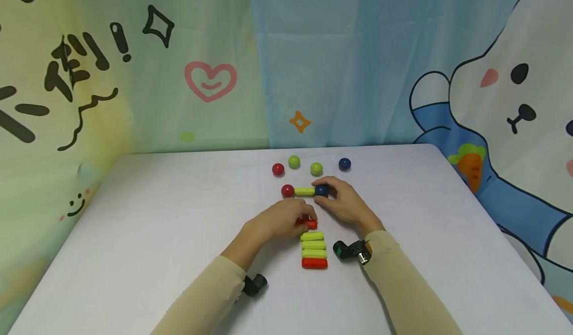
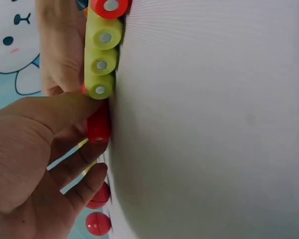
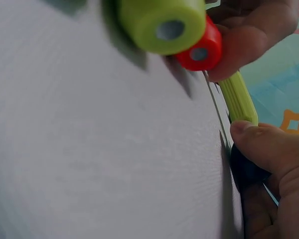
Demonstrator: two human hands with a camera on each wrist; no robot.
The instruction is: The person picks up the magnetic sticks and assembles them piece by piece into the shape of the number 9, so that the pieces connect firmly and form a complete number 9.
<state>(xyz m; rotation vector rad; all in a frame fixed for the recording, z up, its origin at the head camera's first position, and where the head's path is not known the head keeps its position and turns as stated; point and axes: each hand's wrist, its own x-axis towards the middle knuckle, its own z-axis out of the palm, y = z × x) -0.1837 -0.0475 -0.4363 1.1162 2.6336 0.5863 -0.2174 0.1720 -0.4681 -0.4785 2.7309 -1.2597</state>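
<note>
My left hand [image 1: 286, 219] pinches a red magnetic rod [image 1: 311, 224] between thumb and fingers, at the far end of a column of rods. Three lime rods [image 1: 314, 245] and another red rod [image 1: 315, 263] make up the rest of that column, lying sideways. Beyond it, my right hand [image 1: 343, 199] holds a dark blue ball [image 1: 321, 190] between thumb and fingers. That ball meets the right end of a lime rod [image 1: 305, 191], whose left end meets a red ball [image 1: 288, 191]. In the right wrist view, the fingers partly cover the blue ball [image 3: 245, 167].
Behind the joined pieces lie a loose red ball [image 1: 278, 169], two lime balls [image 1: 294, 162] and a dark blue ball [image 1: 344, 164]. Everything is on a white table [image 1: 179, 215]. A printed curtain [image 1: 313, 61] hangs along its back edge.
</note>
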